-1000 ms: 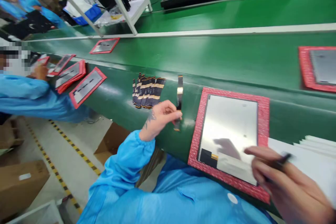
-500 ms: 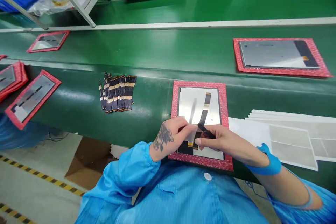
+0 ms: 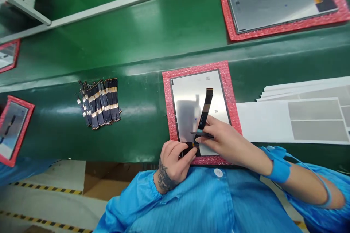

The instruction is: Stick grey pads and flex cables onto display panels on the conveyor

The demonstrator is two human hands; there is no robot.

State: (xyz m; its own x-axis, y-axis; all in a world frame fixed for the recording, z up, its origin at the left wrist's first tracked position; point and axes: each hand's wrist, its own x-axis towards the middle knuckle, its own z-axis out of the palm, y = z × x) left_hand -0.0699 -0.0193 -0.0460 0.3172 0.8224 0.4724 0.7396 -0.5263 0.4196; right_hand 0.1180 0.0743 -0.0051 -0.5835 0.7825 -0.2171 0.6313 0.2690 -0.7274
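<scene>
a black ribbon cable [image 3: 207, 106] lies over the silvery back of a flat panel [image 3: 184, 89], its upper end pointing away from the person and its lower part passing behind the right fingers. the right hand [image 3: 225, 139] has its grip closed on a thin dark tool [image 3: 203, 134], the tip pointing left across the panel; whether it also pinches the cable, i cannot tell. the left hand [image 3: 172, 165], tattooed on the back, rests at the panel's lower left corner with fingers bent by the dark strip there; i cannot tell whether its grip holds anything. the panel sits on a red padded sheet [image 3: 168, 105] on the green bench [image 3: 142, 123]. just to the right of that sheet lie white sheets [image 3: 262, 120]. well apart on the left is a pile of similar cables [image 3: 100, 103]. farther back on the right, another panel [image 3: 273, 3] lies on red padding.
</scene>
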